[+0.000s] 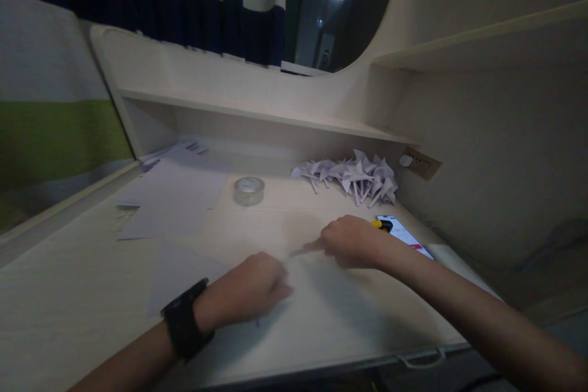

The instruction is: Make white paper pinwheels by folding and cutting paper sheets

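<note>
My left hand (250, 294), with a black watch on the wrist, lies knuckles-up on a pale sheet of paper (312, 294) on the desk (68, 294), fingers curled on the sheet. My right hand (351, 240) presses down on the same sheet a little farther back, its index finger stretched out to the left along the paper. What the fingers do underneath is hidden.
A roll of clear tape (248, 190) stands behind my hands. Loose sheets (174, 199) lie at the back left. A heap of folded paper shapes (356, 176) sits at the back right near a wall socket (420, 163). A phone (404, 236) lies right of my right hand.
</note>
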Demonstrator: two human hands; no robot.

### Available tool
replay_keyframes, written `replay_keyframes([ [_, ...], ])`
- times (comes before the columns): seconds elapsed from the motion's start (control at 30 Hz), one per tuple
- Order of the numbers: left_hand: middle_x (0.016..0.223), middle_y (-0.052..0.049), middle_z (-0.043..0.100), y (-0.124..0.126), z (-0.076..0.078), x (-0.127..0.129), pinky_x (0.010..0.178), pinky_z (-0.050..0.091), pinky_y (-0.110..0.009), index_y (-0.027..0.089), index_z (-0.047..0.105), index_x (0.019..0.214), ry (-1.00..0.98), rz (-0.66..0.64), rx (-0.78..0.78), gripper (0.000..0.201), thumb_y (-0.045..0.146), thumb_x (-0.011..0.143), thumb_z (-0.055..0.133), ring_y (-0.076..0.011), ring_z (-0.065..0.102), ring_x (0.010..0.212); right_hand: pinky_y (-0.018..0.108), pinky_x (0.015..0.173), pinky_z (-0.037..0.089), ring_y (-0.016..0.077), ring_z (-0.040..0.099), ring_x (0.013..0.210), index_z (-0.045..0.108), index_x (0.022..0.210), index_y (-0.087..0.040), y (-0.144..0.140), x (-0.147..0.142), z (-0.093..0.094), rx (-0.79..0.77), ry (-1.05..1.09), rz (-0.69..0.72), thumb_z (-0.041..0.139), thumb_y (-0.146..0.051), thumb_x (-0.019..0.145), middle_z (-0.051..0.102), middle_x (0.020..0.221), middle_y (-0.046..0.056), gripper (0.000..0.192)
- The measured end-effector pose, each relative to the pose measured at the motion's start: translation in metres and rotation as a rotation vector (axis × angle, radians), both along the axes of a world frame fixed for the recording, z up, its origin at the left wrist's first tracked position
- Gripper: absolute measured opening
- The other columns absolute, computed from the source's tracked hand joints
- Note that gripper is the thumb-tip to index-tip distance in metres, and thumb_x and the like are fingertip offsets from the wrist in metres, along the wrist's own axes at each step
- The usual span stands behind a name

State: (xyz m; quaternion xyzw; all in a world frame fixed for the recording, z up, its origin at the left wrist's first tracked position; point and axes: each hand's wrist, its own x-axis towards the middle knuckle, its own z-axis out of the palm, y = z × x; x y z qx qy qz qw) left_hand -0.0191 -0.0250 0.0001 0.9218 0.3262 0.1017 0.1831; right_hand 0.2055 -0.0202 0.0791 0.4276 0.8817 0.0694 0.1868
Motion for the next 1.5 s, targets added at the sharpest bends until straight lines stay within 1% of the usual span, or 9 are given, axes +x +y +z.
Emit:
replay_keyframes([
  [0.13, 0.091, -0.010, 0.065, -0.018, -0.016, 0.000, 0.076, 0.045, -0.035, 0.016, 0.062, 0.087, 0.029, 0.061, 0.106, 0.023, 0.030, 0.092, 0.045, -0.0226, 0.060, 0.083, 0.027, 0.054, 0.032, 0.0195, 0.061, 0.065, 0.069, 0.114, -0.029, 0.002, -0.005, 0.001, -0.001, -0.042, -0.049, 0.058, -0.020, 0.076, 0.074, 0.085, 0.010, 0.040],
  [0.23, 0.095, -0.011, 0.064, -0.027, -0.023, 0.005, 0.085, 0.045, -0.039, 0.016, 0.062, 0.089, 0.017, 0.079, 0.106, 0.025, 0.029, 0.094, 0.041, -0.0246, 0.059, 0.091, 0.028, 0.055, 0.034, 0.0207, 0.063, 0.067, 0.069, 0.113, -0.029, 0.001, -0.011, 0.006, 0.002, -0.061, -0.048, 0.058, -0.021, 0.077, 0.074, 0.088, 0.011, 0.038],
  [0.37, 0.093, -0.009, 0.064, -0.039, -0.019, 0.015, 0.082, 0.047, -0.037, 0.017, 0.061, 0.085, -0.015, 0.065, 0.031, 0.028, 0.036, 0.094, 0.043, -0.0238, 0.060, 0.088, 0.028, 0.056, 0.035, 0.0221, 0.064, 0.071, 0.063, 0.121, -0.037, -0.001, -0.018, 0.014, -0.007, -0.075, -0.026, 0.060, -0.020, 0.077, 0.074, 0.090, 0.009, 0.048],
  [0.6, 0.111, -0.012, 0.063, -0.045, -0.014, 0.029, 0.089, 0.047, -0.044, 0.015, 0.061, 0.107, 0.027, 0.148, 0.108, 0.029, 0.036, 0.089, 0.055, -0.0291, 0.058, 0.100, 0.029, 0.056, 0.038, 0.0240, 0.065, 0.074, 0.066, 0.117, -0.032, -0.003, -0.028, 0.021, -0.030, -0.124, -0.042, 0.059, -0.021, 0.078, 0.074, 0.090, 0.011, 0.041],
  [0.77, 0.104, -0.010, 0.065, -0.040, -0.018, 0.032, 0.093, 0.046, -0.042, 0.016, 0.064, 0.100, -0.020, 0.067, 0.105, 0.028, 0.028, 0.097, 0.038, -0.0251, 0.059, 0.098, 0.031, 0.057, 0.040, 0.0256, 0.067, 0.078, 0.068, 0.115, -0.029, -0.006, -0.032, 0.022, -0.035, -0.110, -0.042, 0.058, -0.022, 0.077, 0.074, 0.092, 0.012, 0.040],
  [0.9, 0.112, -0.010, 0.062, -0.042, -0.018, 0.032, 0.096, 0.045, -0.041, 0.017, 0.059, 0.112, -0.084, 0.022, 0.112, 0.033, 0.023, 0.098, 0.030, -0.0243, 0.058, 0.104, 0.031, 0.059, 0.042, 0.0264, 0.067, 0.079, 0.069, 0.114, -0.028, -0.008, -0.038, 0.025, -0.059, -0.125, -0.057, 0.057, -0.022, 0.077, 0.073, 0.093, 0.013, 0.039],
  [1.1, 0.119, -0.017, 0.060, -0.044, -0.020, 0.044, 0.078, 0.051, -0.041, 0.013, 0.042, 0.131, 0.017, 0.071, 0.090, 0.041, 0.019, 0.091, 0.035, -0.0260, 0.066, 0.087, 0.033, 0.062, 0.044, 0.0266, 0.067, 0.082, 0.067, 0.118, -0.021, -0.011, -0.051, 0.028, -0.097, -0.131, -0.109, 0.057, -0.025, 0.079, 0.072, 0.096, 0.015, 0.040],
  [1.33, 0.111, -0.019, 0.061, -0.042, -0.011, 0.058, 0.064, 0.050, -0.042, 0.012, 0.052, 0.117, 0.135, 0.113, 0.163, 0.034, 0.023, 0.093, 0.030, -0.0276, 0.066, 0.074, 0.033, 0.060, 0.044, 0.0283, 0.068, 0.083, 0.069, 0.114, -0.020, -0.011, -0.056, 0.033, -0.082, -0.161, -0.102, 0.055, -0.023, 0.080, 0.072, 0.095, 0.015, 0.037],
  [1.5, 0.101, -0.011, 0.063, -0.044, -0.016, 0.039, 0.069, 0.049, -0.040, 0.017, 0.054, 0.114, 0.065, 0.148, 0.163, 0.033, 0.025, 0.097, 0.027, -0.0246, 0.065, 0.075, 0.033, 0.059, 0.045, 0.0275, 0.068, 0.082, 0.070, 0.111, -0.019, -0.008, -0.050, 0.030, -0.057, -0.152, -0.084, 0.056, -0.019, 0.077, 0.073, 0.094, 0.014, 0.037],
])
